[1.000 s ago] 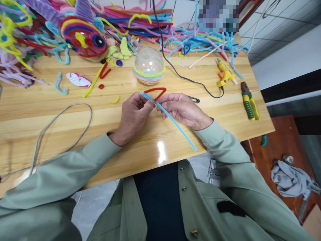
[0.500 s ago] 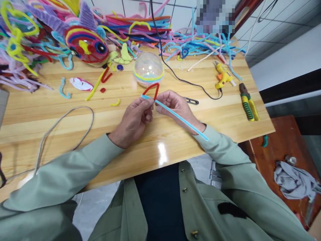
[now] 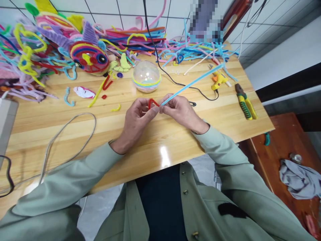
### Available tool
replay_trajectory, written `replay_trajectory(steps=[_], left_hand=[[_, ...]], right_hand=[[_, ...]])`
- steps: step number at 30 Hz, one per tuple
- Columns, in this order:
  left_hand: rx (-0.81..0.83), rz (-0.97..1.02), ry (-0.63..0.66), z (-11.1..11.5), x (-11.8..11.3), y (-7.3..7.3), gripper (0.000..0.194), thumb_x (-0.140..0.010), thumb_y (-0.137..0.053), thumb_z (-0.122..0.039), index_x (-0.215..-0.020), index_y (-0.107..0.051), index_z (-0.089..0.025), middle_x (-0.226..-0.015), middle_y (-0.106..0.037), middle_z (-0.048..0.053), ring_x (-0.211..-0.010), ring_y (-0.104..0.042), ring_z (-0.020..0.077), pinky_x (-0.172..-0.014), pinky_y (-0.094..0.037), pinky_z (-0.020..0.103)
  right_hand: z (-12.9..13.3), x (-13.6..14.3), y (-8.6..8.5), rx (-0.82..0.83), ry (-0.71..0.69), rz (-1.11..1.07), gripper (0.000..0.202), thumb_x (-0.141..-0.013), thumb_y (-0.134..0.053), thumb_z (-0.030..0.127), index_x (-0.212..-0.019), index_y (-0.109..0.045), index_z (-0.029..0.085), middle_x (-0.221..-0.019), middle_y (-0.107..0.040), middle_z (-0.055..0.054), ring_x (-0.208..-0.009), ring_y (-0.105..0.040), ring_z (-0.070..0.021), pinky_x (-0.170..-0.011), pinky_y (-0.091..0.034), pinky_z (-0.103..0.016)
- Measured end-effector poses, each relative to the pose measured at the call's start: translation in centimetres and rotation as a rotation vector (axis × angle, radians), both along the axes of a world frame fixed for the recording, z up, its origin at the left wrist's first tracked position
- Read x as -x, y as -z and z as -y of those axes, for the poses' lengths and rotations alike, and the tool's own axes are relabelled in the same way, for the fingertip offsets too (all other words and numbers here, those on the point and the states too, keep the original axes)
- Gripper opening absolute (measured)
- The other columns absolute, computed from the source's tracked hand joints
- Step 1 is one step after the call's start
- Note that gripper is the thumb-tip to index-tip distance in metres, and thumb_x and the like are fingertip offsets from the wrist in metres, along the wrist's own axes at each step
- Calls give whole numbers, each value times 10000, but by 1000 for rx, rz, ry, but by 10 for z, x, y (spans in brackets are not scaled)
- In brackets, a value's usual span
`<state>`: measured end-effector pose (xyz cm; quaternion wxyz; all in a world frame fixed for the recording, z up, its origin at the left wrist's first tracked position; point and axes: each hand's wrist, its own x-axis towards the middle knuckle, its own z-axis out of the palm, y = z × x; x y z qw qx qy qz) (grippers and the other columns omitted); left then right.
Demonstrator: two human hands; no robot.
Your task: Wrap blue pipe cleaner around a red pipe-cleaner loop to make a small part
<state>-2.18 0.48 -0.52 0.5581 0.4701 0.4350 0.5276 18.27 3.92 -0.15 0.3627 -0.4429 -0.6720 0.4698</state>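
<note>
Swinging right of the ball (image 3: 146,80), seemingly being twisted, blue strip (image 3: 190,85) is pinched by right hand (image 3: 179,110), red strip (image 3: 149,103) by left hand (image 3: 137,116).

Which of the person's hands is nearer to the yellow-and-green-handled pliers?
Right. The right hand, pinching a light-blue pipe cleaner, is left of the pliers; the left hand is farther left, beyond it.

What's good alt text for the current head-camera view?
A person's left hand holds a bent red pipe cleaner while the right hand pinches a long light-blue pipe cleaner above a wooden table. Beyond them sits a clear sphere with coloured bands; a yellow glue gun and green-and-yellow-handled pliers lie to the right.
</note>
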Motion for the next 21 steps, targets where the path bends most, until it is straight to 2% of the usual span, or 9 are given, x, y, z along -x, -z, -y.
replay_trajectory(steps=[2,5,11,16,21], left_hand=[[9,-54,19,-3,3,0,365,-881,-1003,-550,-924,-790,-257,-895,-799,20,-821,-718,199,-776,-580,348],[39,-64,52,-5,5,2,280,-920,-961,-457,-835,-798,-246,-785,-765,8,-740,-679,178,-738,-566,333],[194,41,63,-4,3,7,178,-879,-953,-370,-832,-824,-257,-833,-805,22,-761,-723,191,-682,-557,315],[233,66,99,-5,3,10,180,-863,-978,-389,-840,-850,-264,-836,-803,32,-741,-698,185,-648,-537,320],[210,41,130,-5,2,10,224,-867,-964,-383,-751,-826,-251,-769,-785,38,-684,-668,183,-589,-484,322]], right_hand=[[2,-2,-3,-71,-11,79,177,-988,-855,366,-978,-786,203,-822,-725,4,-757,-606,-156,-711,-462,-303],[4,-1,-3,-97,-17,51,112,-981,-826,318,-984,-788,213,-826,-716,15,-761,-610,-156,-713,-467,-301],[0,4,4,109,-64,-196,357,-920,-924,517,-955,-727,222,-817,-738,22,-734,-661,-147,-701,-556,-282],[0,4,0,156,-52,-212,403,-875,-983,521,-903,-717,219,-752,-706,34,-668,-617,-127,-660,-548,-270],[1,5,-5,211,-58,-229,441,-843,-1001,552,-933,-732,214,-803,-740,24,-685,-630,-128,-665,-565,-264]])
